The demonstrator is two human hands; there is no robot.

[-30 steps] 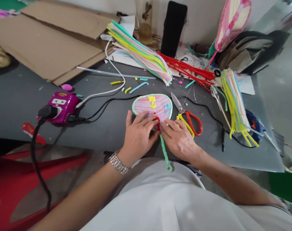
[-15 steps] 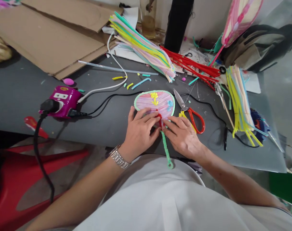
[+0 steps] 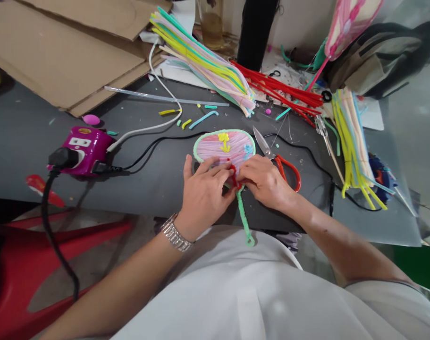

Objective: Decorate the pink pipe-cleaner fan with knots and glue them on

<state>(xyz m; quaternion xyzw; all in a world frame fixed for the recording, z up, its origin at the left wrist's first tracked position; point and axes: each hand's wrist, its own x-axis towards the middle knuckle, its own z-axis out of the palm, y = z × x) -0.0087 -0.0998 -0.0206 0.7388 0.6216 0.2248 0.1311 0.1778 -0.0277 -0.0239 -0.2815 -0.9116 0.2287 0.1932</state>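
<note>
A hand fan of pink and lilac pipe cleaners [image 3: 218, 147] with a mint-green rim lies on the grey table, bearing a yellow flower and a blue one. Its green twisted handle [image 3: 243, 217] points towards my body and ends in a loop. Low on the fan's face is a bent red pipe cleaner [image 3: 234, 177]. My left hand [image 3: 208, 186] rests over the fan's lower left, thumb and fingertips pressing the red piece. From the other side my right hand [image 3: 266, 182] pinches at the same piece; its fingertips are partly hidden. Scissors [image 3: 267, 144] with red handles lie beside the right hand.
A purple power adapter [image 3: 85, 148] with black plugs stands at left. Bundles of pastel pipe cleaners [image 3: 207, 61] and red pipe cleaners [image 3: 278, 85] lie at the back, and another pastel bundle [image 3: 354, 141] at right. Cardboard sheets [image 3: 66, 52] cover the back left.
My right hand has moved up and left, its fingers drawing together at the red pipe cleaner, and it now covers part of the scissors' handle. My left hand stays nearly in place.
</note>
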